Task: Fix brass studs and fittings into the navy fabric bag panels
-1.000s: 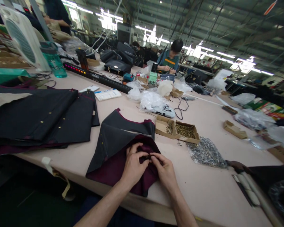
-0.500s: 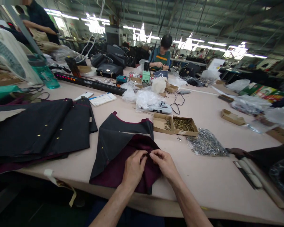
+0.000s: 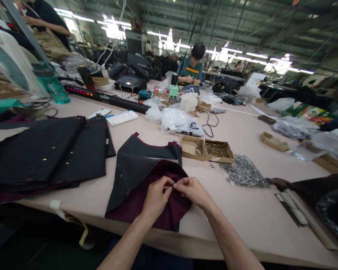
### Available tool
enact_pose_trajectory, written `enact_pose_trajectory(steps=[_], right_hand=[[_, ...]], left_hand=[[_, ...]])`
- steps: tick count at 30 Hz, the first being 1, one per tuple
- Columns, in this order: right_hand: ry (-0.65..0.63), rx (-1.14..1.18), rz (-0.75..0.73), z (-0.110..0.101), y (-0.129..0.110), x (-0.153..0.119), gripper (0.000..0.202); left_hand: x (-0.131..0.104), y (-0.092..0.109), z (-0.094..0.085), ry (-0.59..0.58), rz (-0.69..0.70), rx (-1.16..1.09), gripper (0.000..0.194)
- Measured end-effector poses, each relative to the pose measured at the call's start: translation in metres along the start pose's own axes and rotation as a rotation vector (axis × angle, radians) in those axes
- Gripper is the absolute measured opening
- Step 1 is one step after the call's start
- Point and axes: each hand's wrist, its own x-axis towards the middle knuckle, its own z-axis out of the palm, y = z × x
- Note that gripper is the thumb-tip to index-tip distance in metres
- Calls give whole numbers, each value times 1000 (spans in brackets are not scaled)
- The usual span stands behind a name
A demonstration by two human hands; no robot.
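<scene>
In front of me lies a dark grey fabric bag panel [image 3: 135, 157], its maroon lining [image 3: 135, 208] folded open toward me. Over the lining, my left hand [image 3: 155, 197] pinches with thumb and forefinger. Its fingertips meet those of my right hand [image 3: 193, 190], which is also closed in a pinch. Something small and dark shows between the fingertips, too tiny and covered to name. Small brass-coloured fittings dot the panel's left side. Beyond my right hand are two joined cardboard boxes, one with a few small metal parts [image 3: 198, 149], the other with many [image 3: 217, 150].
A stack of similar dark panels [image 3: 45, 157] covers the table's left side. A clear bag of metal parts [image 3: 243, 171] lies to the right. Plastic bags [image 3: 174, 119], a teal bottle [image 3: 55, 88] and a fan [image 3: 12, 63] stand farther back. A co-worker [image 3: 191, 67] sits across the table.
Both hands have shifted slightly left, and the right fingertips have closed in against the left ones. The panel lies almost as before.
</scene>
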Motion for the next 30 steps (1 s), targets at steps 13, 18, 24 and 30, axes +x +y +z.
enact_pose_trajectory(steps=[13, 18, 24, 30], right_hand=[[282, -121, -250, 25, 13, -14, 41], [-25, -59, -150, 2, -10, -8, 51], [-32, -56, -182, -5, -26, 4, 41], [84, 170, -140, 8, -5, 17, 45]], left_hand=[[-1, 9, -10, -76, 0, -104, 11], [-2, 7, -11, -31, 77, -88, 6], [2, 3, -11, -36, 42, -202, 10], [3, -1, -3, -28, -65, -332, 38]])
